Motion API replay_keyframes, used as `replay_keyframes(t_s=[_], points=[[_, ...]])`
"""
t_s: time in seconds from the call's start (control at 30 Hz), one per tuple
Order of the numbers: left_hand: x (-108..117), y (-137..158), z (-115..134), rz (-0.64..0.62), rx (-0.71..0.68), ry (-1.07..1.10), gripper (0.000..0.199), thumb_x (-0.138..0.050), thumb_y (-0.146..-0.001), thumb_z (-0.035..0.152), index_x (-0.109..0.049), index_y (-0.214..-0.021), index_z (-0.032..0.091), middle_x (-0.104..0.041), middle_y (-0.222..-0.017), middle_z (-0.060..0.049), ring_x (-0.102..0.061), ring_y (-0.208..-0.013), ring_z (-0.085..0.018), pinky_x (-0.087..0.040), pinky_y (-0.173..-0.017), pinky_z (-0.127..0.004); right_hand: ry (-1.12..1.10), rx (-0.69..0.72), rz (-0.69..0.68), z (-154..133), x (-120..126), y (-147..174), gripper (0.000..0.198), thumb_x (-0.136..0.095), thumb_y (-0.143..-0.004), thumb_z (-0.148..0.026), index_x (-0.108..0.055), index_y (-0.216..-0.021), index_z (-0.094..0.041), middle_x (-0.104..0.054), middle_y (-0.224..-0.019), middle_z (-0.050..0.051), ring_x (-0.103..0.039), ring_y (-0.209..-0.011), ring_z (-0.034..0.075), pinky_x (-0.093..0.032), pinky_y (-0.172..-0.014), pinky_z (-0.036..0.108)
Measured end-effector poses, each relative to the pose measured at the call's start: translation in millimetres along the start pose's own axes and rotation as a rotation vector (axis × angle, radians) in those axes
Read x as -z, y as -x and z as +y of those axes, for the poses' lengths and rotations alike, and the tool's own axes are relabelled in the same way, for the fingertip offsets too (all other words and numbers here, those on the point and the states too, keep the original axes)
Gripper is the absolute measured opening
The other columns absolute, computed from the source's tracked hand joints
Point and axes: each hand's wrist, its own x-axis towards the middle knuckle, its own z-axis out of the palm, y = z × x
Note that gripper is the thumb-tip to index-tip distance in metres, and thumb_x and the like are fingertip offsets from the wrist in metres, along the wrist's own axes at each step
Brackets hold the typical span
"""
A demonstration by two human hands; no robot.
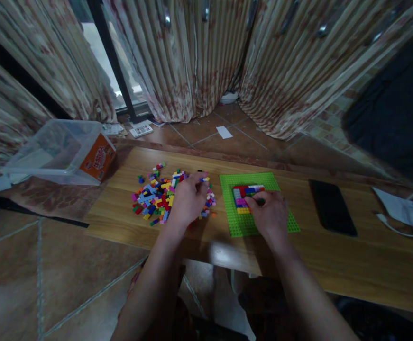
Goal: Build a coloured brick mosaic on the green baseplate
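My left hand point(189, 195) is over the right side of a loose pile of small toy building bricks point(152, 199) in many colours. Its fingers are curled together, with yellow and blue bricks point(204, 180) showing at the tips; whether these are gripped or lie behind is unclear. A green studded baseplate point(231, 225) lies to the right of the pile. On it, bricks in red, white, purple, blue and yellow form a flat block point(242, 204). My right hand point(270, 212) rests at this block's right side, fingers drawn together and touching it. Whatever they pinch is hidden.
A clear plastic box point(64, 173) with an orange label stands left of the wooden table point(121, 222). Right of the baseplate lies a black phone point(332, 207), then white paper point(401, 208) and a white cable point(387, 221). Curtains point(213, 61) hang beyond the table.
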Motion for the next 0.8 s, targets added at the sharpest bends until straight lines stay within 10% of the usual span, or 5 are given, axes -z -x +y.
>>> replay_keyframes(t_s=[0.4, 0.8], points=[[52.7, -4.5, -26.5, 0.320, 0.109, 0.292, 0.032, -0.059, -0.080, 0.029, -0.069, -0.104, 0.010, -0.056, -0.063, 0.002, -0.045, -0.053, -0.008, -0.033, -0.049, -0.019, -0.096, 0.146, 0.107, -20.1, 8.0, 4.6, 0.026, -0.058, -0.089, -0.042, -0.070, -0.079, -0.020, -0.067, -0.093, 0.010, -0.057, -0.094, 0.027, -0.042, -0.089, 0.045], [49.6, -2.1, -23.8, 0.263, 0.111, 0.148, 0.029, -0.057, -0.082, 0.027, -0.071, -0.103, 0.012, -0.064, -0.070, -0.001, -0.056, -0.061, -0.011, -0.041, -0.056, -0.021, -0.238, 0.411, -0.304, -81.7, -24.3, 33.8, 0.011, -0.061, -0.091, -0.025, -0.071, -0.094, -0.021, -0.065, -0.096, 0.007, -0.059, -0.095, 0.025, -0.048, -0.085, 0.039]])
